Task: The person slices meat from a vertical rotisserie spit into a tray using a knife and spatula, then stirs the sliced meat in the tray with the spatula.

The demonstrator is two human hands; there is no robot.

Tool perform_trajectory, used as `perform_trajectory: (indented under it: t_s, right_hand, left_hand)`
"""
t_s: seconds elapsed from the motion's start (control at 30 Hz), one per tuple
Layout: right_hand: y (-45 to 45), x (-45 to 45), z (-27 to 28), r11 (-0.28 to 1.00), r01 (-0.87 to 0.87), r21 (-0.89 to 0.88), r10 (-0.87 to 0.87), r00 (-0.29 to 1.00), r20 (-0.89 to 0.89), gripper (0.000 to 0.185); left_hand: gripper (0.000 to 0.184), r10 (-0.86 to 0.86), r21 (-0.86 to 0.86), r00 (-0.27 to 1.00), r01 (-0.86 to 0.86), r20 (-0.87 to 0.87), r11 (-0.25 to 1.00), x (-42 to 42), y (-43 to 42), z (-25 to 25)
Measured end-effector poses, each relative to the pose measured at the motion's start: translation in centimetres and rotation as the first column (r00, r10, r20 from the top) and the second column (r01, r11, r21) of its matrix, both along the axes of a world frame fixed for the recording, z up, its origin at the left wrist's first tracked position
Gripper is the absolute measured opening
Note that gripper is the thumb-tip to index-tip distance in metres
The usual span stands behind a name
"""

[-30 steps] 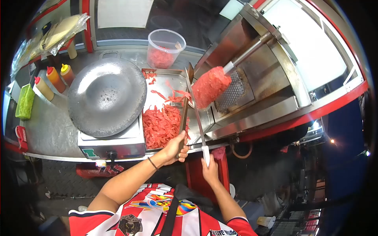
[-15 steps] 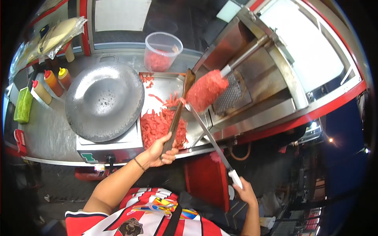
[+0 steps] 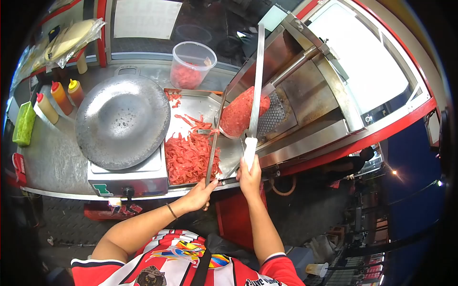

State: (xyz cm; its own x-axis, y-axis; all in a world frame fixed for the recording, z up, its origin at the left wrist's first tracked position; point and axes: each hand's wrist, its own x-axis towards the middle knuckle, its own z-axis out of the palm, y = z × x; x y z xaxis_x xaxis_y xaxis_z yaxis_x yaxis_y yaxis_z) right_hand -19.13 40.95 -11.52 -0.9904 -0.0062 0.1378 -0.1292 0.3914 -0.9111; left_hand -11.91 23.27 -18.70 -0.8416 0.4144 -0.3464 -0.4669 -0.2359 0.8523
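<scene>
My left hand [image 3: 199, 195] is closed round the handle of a long wooden paddle [image 3: 213, 155], seen nearly edge-on, its far part beside the meat cone. My right hand [image 3: 250, 177] grips the white handle of a long knife [image 3: 258, 78], whose blade points away from me and crosses in front of the cone. The red meat cone [image 3: 237, 116] lies tilted on a metal spit [image 3: 298, 62]. Left of it, shaved meat strips [image 3: 187, 159] are heaped in a metal tray [image 3: 195, 101], partly behind the paddle.
A big dark pan [image 3: 121, 124] sits on a stove [image 3: 129, 181] left of the tray. Behind stands a clear tub [image 3: 193, 62] with red meat. Sauce bottles [image 3: 61, 97] and a green container [image 3: 24, 125] are at far left. The metal grill housing [image 3: 315, 102] borders the right side.
My right hand has moved up and left, swinging the knife from below the cone to upright across it. The paddle has turned edge-on, and my left hand sits slightly lower.
</scene>
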Motion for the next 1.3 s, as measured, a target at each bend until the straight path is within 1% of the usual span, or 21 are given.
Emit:
perform_trajectory:
  t_s: [0.1,0.17,0.27,0.37,0.43,0.47,0.5,0.57,0.63,0.67,0.77,0.83,0.87,0.9,0.97,1.0,1.03,1.1,1.17,1.2,1.3]
  right_hand:
    - [0.2,-0.2,-4.1,0.991,0.063,0.117,-0.054,0.996,-0.077,0.015]
    - [0.5,3.6,-6.2,0.999,0.041,0.016,-0.04,0.996,-0.074,0.016]
    - [1.3,3.0,-5.5,1.0,0.024,-0.012,-0.025,0.997,-0.076,0.015]
    - [0.4,-0.5,-2.5,0.995,0.005,0.095,0.005,0.995,-0.101,0.014]
    - [1.4,0.1,-5.5,0.997,-0.062,-0.034,0.06,0.997,-0.056,0.014]
    - [1.7,1.7,-6.9,0.99,-0.071,-0.123,0.074,0.997,0.023,0.015]
    - [1.2,3.5,-7.0,0.971,-0.119,-0.209,0.132,0.99,0.049,0.017]
    - [1.5,4.2,-8.2,0.96,-0.124,-0.249,0.143,0.988,0.061,0.018]
    - [1.4,1.6,-7.0,0.977,-0.138,-0.16,0.146,0.989,0.037,0.016]
    - [1.3,-0.2,-6.9,0.991,-0.12,-0.055,0.119,0.993,-0.02,0.017]
    - [0.8,0.5,-6.7,0.996,-0.056,-0.073,0.058,0.998,0.015,0.017]
    - [3.1,4.4,-9.6,0.998,-0.018,-0.061,0.025,0.993,0.114,0.019]
    - [4.1,6.1,-10.5,0.997,-0.011,-0.072,0.02,0.993,0.12,0.019]
    - [4.2,7.0,-9.9,0.997,-0.001,-0.082,0.012,0.992,0.127,0.02]
    - [5.0,5.4,-8.8,1.0,-0.029,0.003,0.028,0.993,0.117,0.019]
    - [4.4,3.8,-7.4,0.997,-0.077,0.01,0.076,0.995,0.063,0.017]
    - [3.4,2.8,-6.1,0.997,-0.069,0.016,0.069,0.997,0.022,0.013]
    - [4.6,3.7,-7.8,0.998,-0.059,0.027,0.057,0.995,0.079,0.014]
    - [7.5,7.7,-10.0,0.993,-0.053,0.106,0.032,0.981,0.193,0.014]
    - [9.5,9.4,-11.6,0.975,-0.061,0.214,0.019,0.981,0.191,0.014]
    - [10.4,9.8,-10.4,0.963,-0.068,0.261,0.048,0.995,0.082,0.014]
  left_hand:
    - [0.042,0.009,0.0,1.0,-0.009,0.014,1.0,-0.1,0.3,0.7]
    - [0.044,0.012,0.011,1.0,-0.012,-0.013,1.0,-0.6,0.3,0.4]
    - [0.049,0.006,0.013,0.998,-0.005,-0.067,1.0,-0.5,0.3,1.2]
    - [0.056,0.005,-0.018,1.0,-0.005,-0.027,1.0,-0.4,1.0,0.7]
    - [0.055,0.005,-0.004,1.0,-0.005,-0.017,1.0,-0.6,1.0,0.5]
    - [0.053,0.015,0.007,0.999,-0.015,-0.029,1.0,-0.6,0.9,0.5]
    - [0.051,0.024,0.021,0.999,-0.023,-0.042,1.0,-0.7,0.9,0.6]
    - [0.051,0.003,0.011,0.997,-0.002,-0.075,1.0,-1.0,0.5,1.2]
    - [0.055,-0.008,-0.002,0.998,0.008,-0.068,1.0,-1.0,0.8,0.8]
    - [0.055,-0.007,-0.005,0.999,0.007,-0.054,1.0,-1.0,0.9,0.7]
    - [0.054,0.001,-0.004,1.0,-0.002,-0.025,1.0,-1.2,1.0,0.9]
    - [0.052,0.016,0.012,1.0,-0.016,-0.02,1.0,-1.4,0.9,0.9]
    - [0.048,0.018,0.008,1.0,-0.018,-0.016,1.0,-1.4,0.7,1.0]
    - [0.047,0.018,0.013,0.999,-0.018,-0.03,1.0,-1.5,0.7,0.9]
    - [0.046,-0.004,0.017,0.999,0.005,-0.044,1.0,-1.3,0.9,0.3]
    - [0.044,0.014,-0.019,1.0,-0.015,-0.019,1.0,-1.1,1.0,1.1]
    - [0.044,0.015,-0.018,1.0,-0.016,-0.016,1.0,-1.1,1.0,1.4]
    - [0.043,-0.001,0.037,0.999,0.0,0.034,0.999,-1.4,0.9,1.1]
    - [0.042,0.002,0.043,1.0,-0.003,0.031,0.999,-1.9,0.2,1.5]
    - [0.042,0.003,0.05,0.999,-0.005,0.034,0.999,-1.9,0.1,1.6]
    - [0.042,-0.01,0.059,1.0,0.009,0.023,0.998,-1.4,0.4,0.8]
